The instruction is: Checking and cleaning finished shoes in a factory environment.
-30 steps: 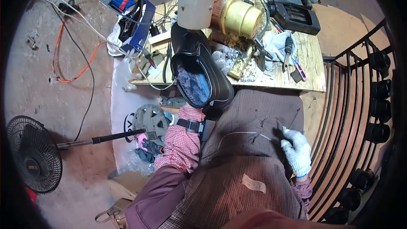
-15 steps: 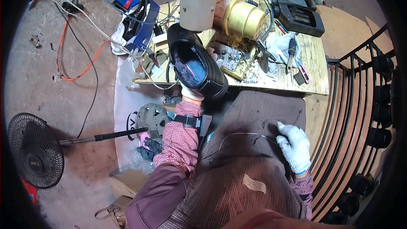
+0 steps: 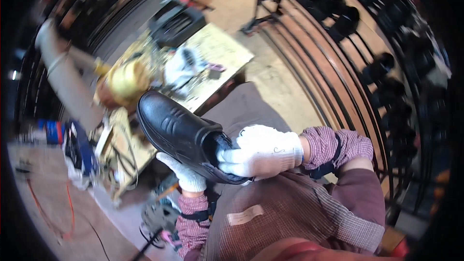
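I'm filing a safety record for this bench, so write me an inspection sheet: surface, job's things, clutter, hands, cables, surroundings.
Surface: yellowish wooden table, littered toward its far left.
Job's things: black shoe, tilted, toe toward upper left.
Clutter: white cloth and blurred small items on the table.
Hands: both gloved; left hand at the shoe's underside, right hand at its opening; grips unclear.
Cables: orange cable at left, blurred.
Surroundings: black-barred rack at right.

Head-worn fisheye, looking down (wide, close)
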### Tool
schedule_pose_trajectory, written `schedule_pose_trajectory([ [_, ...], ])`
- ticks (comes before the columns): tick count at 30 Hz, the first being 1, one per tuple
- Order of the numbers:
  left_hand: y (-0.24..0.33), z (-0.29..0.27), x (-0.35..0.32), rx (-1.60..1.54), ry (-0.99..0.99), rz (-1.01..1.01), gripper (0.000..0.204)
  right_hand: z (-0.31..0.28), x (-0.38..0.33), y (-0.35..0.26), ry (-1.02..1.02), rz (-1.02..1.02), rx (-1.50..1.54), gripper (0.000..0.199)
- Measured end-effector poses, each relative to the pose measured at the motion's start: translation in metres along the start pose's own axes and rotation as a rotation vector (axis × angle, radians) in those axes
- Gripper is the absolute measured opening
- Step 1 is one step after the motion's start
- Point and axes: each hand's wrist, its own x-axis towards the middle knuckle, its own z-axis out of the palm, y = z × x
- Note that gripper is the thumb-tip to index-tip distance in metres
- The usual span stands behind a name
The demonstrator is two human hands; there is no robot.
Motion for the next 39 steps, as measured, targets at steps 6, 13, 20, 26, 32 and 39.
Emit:
schedule_pose_trajectory([
  [6,-0.011,0.021,0.031,0.397,-0.563,-0.27,0.095,-0.074,-0.082,-0.012,0.38,0.398,-0.108,0.038],
  [13,-0.041,-0.015,0.043,0.429,-0.49,-0.389,0.093,-0.102,-0.195,0.059,0.496,1.097,-0.765,0.035],
  [20,-0.033,-0.047,0.058,0.416,-0.327,-0.341,0.086,-0.136,-0.258,0.175,-0.045,1.778,-0.962,0.055],
  [26,-0.028,-0.052,0.054,0.336,-0.27,-0.298,0.081,-0.16,-0.215,0.259,0.401,1.631,-0.71,0.051],
  [32,-0.038,-0.024,0.036,0.294,-0.385,-0.261,0.083,-0.092,-0.189,0.24,0.312,1.702,-0.584,0.039],
  [39,-0.035,-0.034,0.01,0.252,-0.46,-0.232,0.082,-0.063,-0.085,0.099,0.748,1.13,-0.346,0.025],
])
